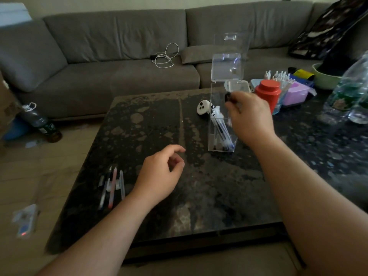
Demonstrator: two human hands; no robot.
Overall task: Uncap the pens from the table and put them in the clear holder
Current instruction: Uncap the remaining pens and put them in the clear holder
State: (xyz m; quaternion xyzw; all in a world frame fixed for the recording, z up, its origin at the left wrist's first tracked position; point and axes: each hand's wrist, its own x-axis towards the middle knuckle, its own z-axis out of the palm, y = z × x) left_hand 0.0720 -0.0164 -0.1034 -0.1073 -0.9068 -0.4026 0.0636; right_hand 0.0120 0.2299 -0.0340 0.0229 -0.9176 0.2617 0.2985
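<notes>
So the tall clear acrylic holder (222, 124) stands upright right of centre on the dark speckled stone table (159, 124), with its hinged lid (229, 56) flipped up above it. Inside it there's a bunch of pens leaning at a slant, white and bluish barrels, tips down near the bottom.

The right hand (249, 118) is at the holder's open top, fingers curled and pinching a small dark thing (228, 97), maybe a pen end or a cap, too blurry to call. The left hand (159, 176) hovers over the table in the lower middle of the frame, fingers loosely curled, thumb and forefinger close but nothing between them.

Just left of that hand, near the table's lower-left edge, lie a few slim pens side by side (112, 186): one dark, one pinkish, one pale. Can't tell which have caps on.

A white game controller (203, 108) sits right behind the holder. In the upper right of the table there's a red lidded canister (267, 94), a lilac plastic box (295, 94) and a clear plastic water bottle (350, 92).

No writing is readable anywhere.
</notes>
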